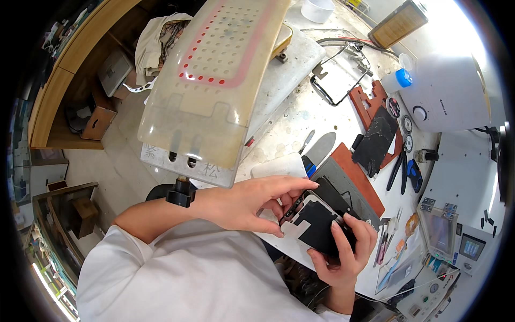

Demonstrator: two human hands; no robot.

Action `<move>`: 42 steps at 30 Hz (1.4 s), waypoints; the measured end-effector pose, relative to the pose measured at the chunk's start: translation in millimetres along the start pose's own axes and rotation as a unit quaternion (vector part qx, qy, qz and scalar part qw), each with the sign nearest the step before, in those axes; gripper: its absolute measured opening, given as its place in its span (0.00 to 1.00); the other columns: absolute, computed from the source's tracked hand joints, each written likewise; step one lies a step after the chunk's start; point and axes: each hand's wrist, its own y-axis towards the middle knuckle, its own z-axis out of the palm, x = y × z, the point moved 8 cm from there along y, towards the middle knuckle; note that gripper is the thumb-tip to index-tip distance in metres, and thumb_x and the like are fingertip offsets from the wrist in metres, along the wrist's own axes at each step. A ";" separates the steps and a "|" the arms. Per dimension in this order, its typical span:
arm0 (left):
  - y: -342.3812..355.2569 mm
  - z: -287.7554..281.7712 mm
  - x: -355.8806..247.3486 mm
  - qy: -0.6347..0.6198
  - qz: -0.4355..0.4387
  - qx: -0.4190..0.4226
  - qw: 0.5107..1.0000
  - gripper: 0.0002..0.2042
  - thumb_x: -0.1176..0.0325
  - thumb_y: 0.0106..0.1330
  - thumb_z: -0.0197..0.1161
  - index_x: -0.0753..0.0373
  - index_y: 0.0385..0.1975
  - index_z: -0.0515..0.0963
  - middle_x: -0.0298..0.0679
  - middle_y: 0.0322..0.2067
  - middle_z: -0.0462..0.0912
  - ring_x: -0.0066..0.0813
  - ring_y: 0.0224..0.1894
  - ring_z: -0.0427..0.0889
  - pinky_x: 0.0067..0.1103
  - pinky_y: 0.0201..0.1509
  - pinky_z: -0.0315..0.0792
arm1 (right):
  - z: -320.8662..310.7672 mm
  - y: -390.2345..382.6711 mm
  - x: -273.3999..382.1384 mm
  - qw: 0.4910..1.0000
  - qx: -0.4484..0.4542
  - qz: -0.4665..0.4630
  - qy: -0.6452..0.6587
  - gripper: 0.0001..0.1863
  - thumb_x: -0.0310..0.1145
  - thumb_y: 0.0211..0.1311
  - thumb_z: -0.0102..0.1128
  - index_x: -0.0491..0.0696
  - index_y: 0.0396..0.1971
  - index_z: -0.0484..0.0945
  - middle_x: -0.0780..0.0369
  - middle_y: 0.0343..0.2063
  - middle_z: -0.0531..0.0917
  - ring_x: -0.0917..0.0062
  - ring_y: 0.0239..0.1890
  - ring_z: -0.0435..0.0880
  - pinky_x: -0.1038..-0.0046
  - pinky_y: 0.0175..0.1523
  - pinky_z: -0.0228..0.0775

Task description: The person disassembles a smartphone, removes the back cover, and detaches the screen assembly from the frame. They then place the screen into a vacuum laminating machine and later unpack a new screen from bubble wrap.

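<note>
Nearest the camera was a cream perforated panel point(206, 99) — red dots edging its grid. Next, the left hand point(244, 204) had thumb and index finger parted, bent fingers by a black-and-white phone part point(317, 229); whether they gripped it, I couldn't tell. That part sat between both hands, the right hand point(343, 252) pinching its right side — black pliers point(403, 170) lay farther right.

Hands point(244, 203) just apart; both half-curled

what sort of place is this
Most likely a phone repair workshop: a flat phone-like device is being handled, with pliers and small reels close by.
</note>
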 end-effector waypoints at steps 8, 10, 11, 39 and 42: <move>0.4 -0.8 0.2 0.012 -0.002 0.004 1.000 0.44 0.87 0.55 0.62 0.57 0.74 0.54 0.41 0.51 0.66 0.29 0.51 0.72 0.23 0.56 0.76 | -0.2 1.6 4.2 1.000 -0.008 -0.017 0.003 0.31 0.44 0.39 0.79 0.50 0.47 0.84 0.54 0.51 0.79 0.61 0.49 0.75 0.61 0.52 0.65; 0.5 -0.3 0.4 0.011 -0.004 0.006 1.000 0.44 0.87 0.55 0.62 0.57 0.74 0.54 0.41 0.51 0.66 0.29 0.51 0.72 0.23 0.56 0.77 | 0.7 1.8 3.8 1.000 -0.008 -0.017 -0.001 0.31 0.44 0.39 0.78 0.50 0.48 0.83 0.54 0.51 0.79 0.61 0.49 0.75 0.61 0.52 0.65; 0.4 -0.3 -0.9 0.011 -0.005 0.005 1.000 0.44 0.87 0.55 0.63 0.57 0.74 0.54 0.41 0.51 0.66 0.29 0.51 0.72 0.24 0.56 0.77 | 1.7 2.0 2.8 1.000 -0.009 -0.016 -0.004 0.31 0.44 0.39 0.78 0.50 0.48 0.83 0.54 0.51 0.79 0.61 0.49 0.75 0.61 0.52 0.65; 0.9 -0.1 0.9 0.008 0.000 -0.006 1.000 0.43 0.83 0.58 0.69 0.57 0.74 0.55 0.38 0.49 0.67 0.26 0.50 0.72 0.22 0.55 0.76 | 0.6 3.0 0.0 1.000 -0.010 -0.009 -0.006 0.31 0.43 0.37 0.79 0.49 0.46 0.84 0.55 0.51 0.80 0.61 0.48 0.75 0.62 0.52 0.66; 0.7 -0.2 -0.6 0.008 -0.001 -0.006 1.000 0.43 0.84 0.58 0.68 0.57 0.73 0.55 0.38 0.50 0.67 0.26 0.50 0.73 0.22 0.55 0.77 | 0.5 3.1 0.2 1.000 -0.007 -0.006 -0.008 0.31 0.43 0.37 0.79 0.49 0.46 0.84 0.55 0.51 0.80 0.60 0.49 0.74 0.62 0.52 0.66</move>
